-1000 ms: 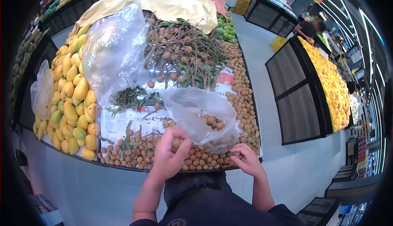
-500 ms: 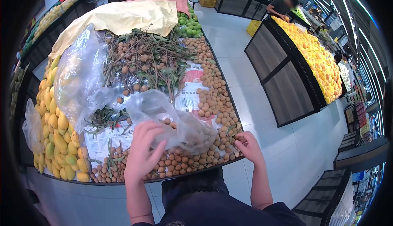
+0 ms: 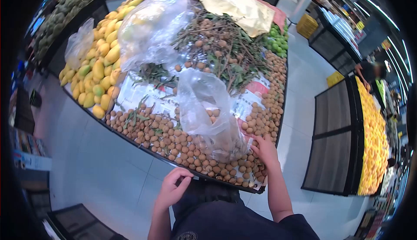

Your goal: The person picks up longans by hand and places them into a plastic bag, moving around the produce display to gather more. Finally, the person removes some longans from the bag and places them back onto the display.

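My left hand (image 3: 175,187) is off the table's near edge, its fingers curled in and nothing visible in them. My right hand (image 3: 266,152) reaches over the table's near right corner among loose brown longans (image 3: 274,103), thumb and fingers slightly apart; no fruit can be made out between them. Just left of it lies a clear plastic bag (image 3: 208,120), its handles standing up and some longans visible through it. Newspaper (image 3: 143,94) shows under the fruit. Behind the bag lies a heap of leafy longan branches (image 3: 230,53).
Yellow mangoes (image 3: 97,77) fill the table's left side, beside a large clear bag (image 3: 152,31). Green fruit (image 3: 277,42) and a cream cloth (image 3: 234,1) are at the back. A stand of yellow-orange fruit (image 3: 373,142) is on the right, a person (image 3: 371,72) behind it.
The view has turned, shifting the table's contents. My left hand has let go of the bag and drawn back off the table, its fingers now curled. My right hand has moved among the longans.
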A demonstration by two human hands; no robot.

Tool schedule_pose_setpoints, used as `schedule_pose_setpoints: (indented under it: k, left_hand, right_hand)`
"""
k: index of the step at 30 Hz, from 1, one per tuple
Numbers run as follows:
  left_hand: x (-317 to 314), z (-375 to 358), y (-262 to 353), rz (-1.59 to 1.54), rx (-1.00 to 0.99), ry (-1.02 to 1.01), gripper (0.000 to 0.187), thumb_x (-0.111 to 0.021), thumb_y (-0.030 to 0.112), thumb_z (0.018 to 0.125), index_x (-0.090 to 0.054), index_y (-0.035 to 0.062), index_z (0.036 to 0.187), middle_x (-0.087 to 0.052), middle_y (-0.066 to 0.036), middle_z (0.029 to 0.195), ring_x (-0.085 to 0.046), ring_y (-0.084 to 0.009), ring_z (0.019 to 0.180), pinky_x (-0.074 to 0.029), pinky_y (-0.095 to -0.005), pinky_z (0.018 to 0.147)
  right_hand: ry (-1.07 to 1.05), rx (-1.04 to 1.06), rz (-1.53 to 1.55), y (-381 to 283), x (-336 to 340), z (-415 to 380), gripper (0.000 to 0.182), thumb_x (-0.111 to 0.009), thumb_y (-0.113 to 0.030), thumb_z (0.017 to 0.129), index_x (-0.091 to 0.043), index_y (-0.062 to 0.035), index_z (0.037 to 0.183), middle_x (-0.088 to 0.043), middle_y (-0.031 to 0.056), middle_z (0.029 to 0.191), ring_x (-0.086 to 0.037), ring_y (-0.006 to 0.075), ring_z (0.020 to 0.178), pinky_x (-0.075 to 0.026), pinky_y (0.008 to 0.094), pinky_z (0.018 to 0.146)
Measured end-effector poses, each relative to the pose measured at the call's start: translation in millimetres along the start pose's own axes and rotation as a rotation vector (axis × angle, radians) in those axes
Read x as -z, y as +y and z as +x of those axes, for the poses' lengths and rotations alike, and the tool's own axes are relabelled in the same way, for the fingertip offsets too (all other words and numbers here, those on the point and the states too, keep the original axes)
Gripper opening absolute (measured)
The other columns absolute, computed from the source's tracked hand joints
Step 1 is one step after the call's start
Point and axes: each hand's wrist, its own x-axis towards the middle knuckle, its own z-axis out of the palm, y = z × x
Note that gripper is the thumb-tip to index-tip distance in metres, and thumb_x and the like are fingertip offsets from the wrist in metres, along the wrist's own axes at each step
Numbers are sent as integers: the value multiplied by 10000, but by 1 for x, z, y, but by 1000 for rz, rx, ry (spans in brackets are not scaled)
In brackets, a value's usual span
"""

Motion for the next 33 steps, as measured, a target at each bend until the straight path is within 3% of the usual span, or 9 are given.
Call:
schedule_pose_setpoints:
  k: [3,5,8,11,13,15,18,28,33]
  left_hand:
    - [-21,2,15,17,-23,-1,78,-601,50,903,-642,13,958,-613,-47,978,-574,-118,854,-462,-254,744]
    - [-24,1,10,17,-45,-47,92,-608,73,906,-648,16,967,-613,-45,975,-567,-108,815,-460,-249,718]
    - [-25,16,-6,-70,14,-204,142,-583,120,943,-626,26,1041,-607,-36,997,-574,-106,864,-459,-245,727]
    - [-42,37,-2,-486,241,-364,208,-527,98,974,-543,23,1168,-600,-49,1008,-585,-135,913,-473,-260,744]
    - [-54,55,6,-570,308,-557,293,-508,120,990,-457,37,1267,-585,-53,989,-584,-137,924,-478,-252,740]
    - [-62,66,8,-628,322,-663,248,-510,131,994,-438,44,1216,-570,-48,951,-582,-128,877,-473,-248,708]
    - [-61,77,1,-601,352,-668,149,-514,153,1000,-408,67,1060,-544,-45,901,-565,-112,765,-464,-248,643]
    - [-7,90,-26,-782,473,-756,169,-515,145,989,-402,61,1083,-545,-63,926,-593,-127,799,-480,-244,615]
    - [12,77,-30,-850,371,-695,222,-522,146,985,-426,54,1163,-555,-57,944,-593,-121,815,-484,-251,627]
  right_hand:
    - [52,155,141,14,5,0,394,-715,-232,808,-603,-141,1174,-589,154,1043,-609,363,950,-497,439,810]
    - [112,225,256,18,5,-5,370,-716,-173,820,-595,-86,1159,-636,136,1018,-631,293,941,-497,376,815]
    - [76,35,983,-1,24,-37,350,-725,-69,820,-594,-20,1141,-624,41,990,-568,124,946,-468,277,818]
    - [62,105,1054,-39,31,-73,355,-751,-86,798,-612,-38,1122,-606,54,994,-574,155,946,-468,292,828]
    - [21,319,740,-68,41,-85,344,-771,-113,781,-632,-52,1089,-579,71,1003,-578,195,956,-470,309,837]
    - [-6,267,711,-91,33,-92,336,-784,-139,768,-643,-58,1063,-573,92,1022,-578,238,961,-473,328,831]
    - [10,201,784,-112,26,-96,347,-778,-153,776,-626,-57,1073,-581,100,1025,-578,250,967,-477,331,828]
    - [-14,180,683,-168,12,-89,420,-781,-147,772,-619,-66,1152,-596,91,1018,-592,249,960,-484,335,818]
    - [-87,249,768,-188,11,-75,424,-781,-121,769,-610,-62,1152,-606,91,1023,-603,242,947,-490,334,806]
